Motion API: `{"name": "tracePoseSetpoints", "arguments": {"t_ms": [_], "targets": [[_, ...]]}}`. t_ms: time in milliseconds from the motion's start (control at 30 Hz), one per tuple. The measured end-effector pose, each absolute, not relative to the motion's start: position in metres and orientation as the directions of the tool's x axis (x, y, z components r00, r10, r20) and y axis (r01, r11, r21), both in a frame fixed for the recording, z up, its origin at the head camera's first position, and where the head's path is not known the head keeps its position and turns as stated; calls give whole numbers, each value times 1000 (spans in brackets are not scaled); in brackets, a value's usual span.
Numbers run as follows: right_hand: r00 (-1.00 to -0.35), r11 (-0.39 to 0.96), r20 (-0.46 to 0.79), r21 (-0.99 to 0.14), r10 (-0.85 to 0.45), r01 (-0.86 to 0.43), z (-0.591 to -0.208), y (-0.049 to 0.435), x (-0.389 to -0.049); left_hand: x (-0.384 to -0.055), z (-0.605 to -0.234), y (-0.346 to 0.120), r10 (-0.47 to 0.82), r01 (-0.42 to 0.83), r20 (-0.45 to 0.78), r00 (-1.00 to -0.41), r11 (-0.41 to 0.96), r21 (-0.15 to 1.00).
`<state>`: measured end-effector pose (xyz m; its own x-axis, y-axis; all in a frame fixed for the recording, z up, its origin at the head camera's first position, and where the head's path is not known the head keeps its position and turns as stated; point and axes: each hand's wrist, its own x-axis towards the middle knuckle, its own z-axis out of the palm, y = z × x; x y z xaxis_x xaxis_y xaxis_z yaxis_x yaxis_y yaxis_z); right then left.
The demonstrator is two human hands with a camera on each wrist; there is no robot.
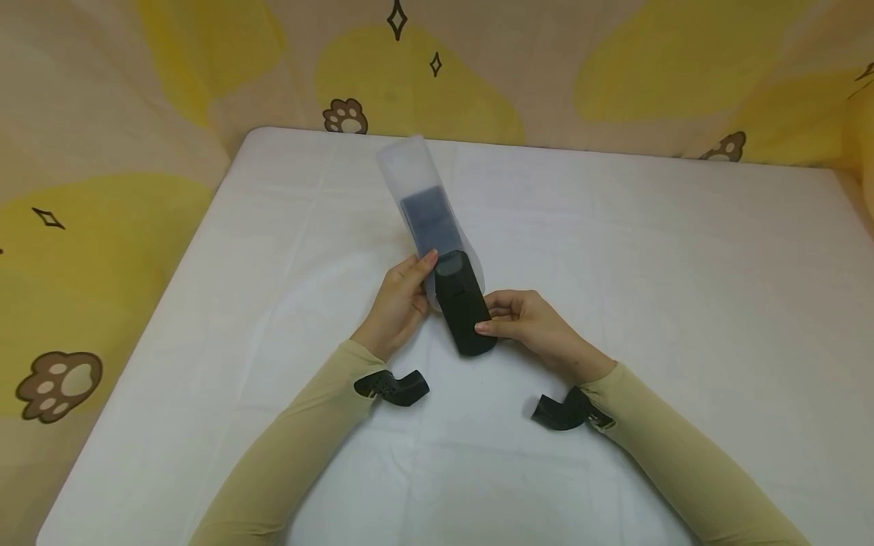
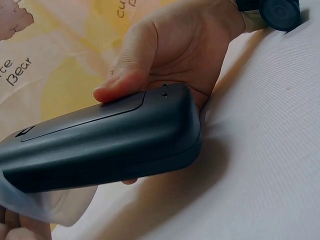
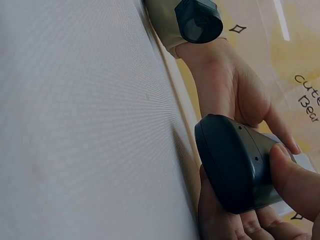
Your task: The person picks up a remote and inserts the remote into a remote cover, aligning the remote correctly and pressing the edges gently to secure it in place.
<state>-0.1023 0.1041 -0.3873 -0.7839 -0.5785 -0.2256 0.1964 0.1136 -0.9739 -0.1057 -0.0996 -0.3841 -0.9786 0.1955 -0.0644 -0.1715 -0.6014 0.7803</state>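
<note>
A black handheld device [image 1: 466,307], which looks like a remote control with its back up, overlaps the near end of a long translucent plastic sleeve [image 1: 404,163]. Inside the sleeve shows a dark flat rectangle [image 1: 432,218]; its kind is unclear. My left hand [image 1: 403,299] grips the sleeve at its near end, thumb on top beside the device. My right hand [image 1: 529,322] pinches the device's near end, thumb on its back and fingers below. In the left wrist view, the sleeve [image 2: 75,207] lies under the device's far end. Whether the device sits in it cannot be told.
The table [image 1: 649,318] is covered in white cloth. Behind it and at the left hangs a yellow and beige curtain [image 1: 451,83] with paw prints. Black wrist cameras [image 1: 403,388] sit on both sleeved forearms.
</note>
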Motion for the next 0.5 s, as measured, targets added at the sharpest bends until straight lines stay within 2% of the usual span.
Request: {"name": "tracePoseSetpoints", "arguments": {"t_ms": [500], "targets": [[-784,90,-204,-978,-586,187,-387,105,-102,-106,-386,-100,198,-170,-62,-978,-593,787]]}}
